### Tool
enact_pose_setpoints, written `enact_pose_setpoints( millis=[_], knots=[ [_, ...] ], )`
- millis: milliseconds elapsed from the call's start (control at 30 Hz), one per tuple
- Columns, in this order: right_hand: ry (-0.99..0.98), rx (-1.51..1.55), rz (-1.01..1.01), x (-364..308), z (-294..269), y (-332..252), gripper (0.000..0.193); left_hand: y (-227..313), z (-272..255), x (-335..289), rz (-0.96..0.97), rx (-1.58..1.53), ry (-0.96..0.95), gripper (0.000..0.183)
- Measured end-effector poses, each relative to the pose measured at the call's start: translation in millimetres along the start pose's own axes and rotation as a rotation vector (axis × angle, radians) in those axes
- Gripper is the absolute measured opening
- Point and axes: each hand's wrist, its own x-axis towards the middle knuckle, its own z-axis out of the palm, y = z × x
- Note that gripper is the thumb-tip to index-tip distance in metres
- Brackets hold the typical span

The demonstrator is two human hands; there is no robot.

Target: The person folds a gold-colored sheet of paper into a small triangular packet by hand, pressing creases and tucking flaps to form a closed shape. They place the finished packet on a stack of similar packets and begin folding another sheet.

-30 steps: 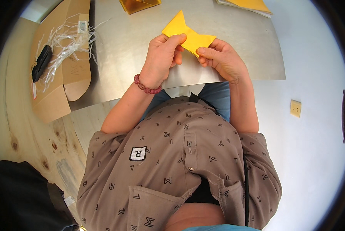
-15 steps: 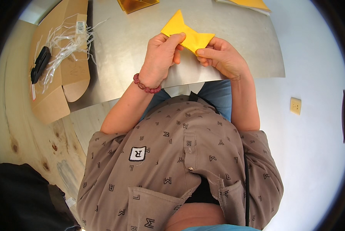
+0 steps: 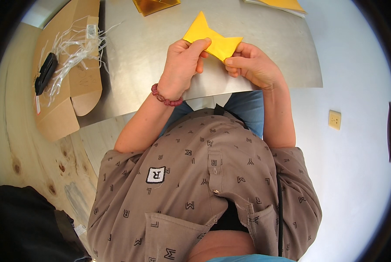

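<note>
A folded piece of yellow paper [image 3: 213, 38], pointed at its upper left and right ends, is held above the near part of the metal table. My left hand [image 3: 184, 59] pinches its left side, thumb on top and fingers curled underneath. At the lower right corner, my right hand [image 3: 253, 65] grips it between thumb and fingers. The parts of the fingers behind the paper are hidden.
A cardboard box piece [image 3: 79, 83] lies on the left, bearing white plastic strips [image 3: 71, 48] and a black tool-like object [image 3: 46, 73]. Golden folded paper [image 3: 155, 6] and yellow sheets [image 3: 287, 5] sit at the far side of the metal table [image 3: 138, 56].
The right fingers and thumb have shifted slightly on the paper's right corner, and its surface looks flatter. My left hand keeps its hold, barely moved.
</note>
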Motion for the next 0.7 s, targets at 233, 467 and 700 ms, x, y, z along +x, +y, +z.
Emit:
enact_pose_setpoints(
  millis=[233,467,700],
  knots=[
    [-0.067,0.11,-0.023,1,-6,0,0.022,-1,-9,3,-0.048,0.0,-0.069,0.027],
    [-0.036,0.21,-0.058,1,-5,3,0.02,4,-15,9,-0.095,-0.142,-0.068,0.018],
    [0.013,0.153,-0.03,2,4,1,0.017,3,-14,9,-0.077,-0.187,-0.073,0.018]
  ],
)
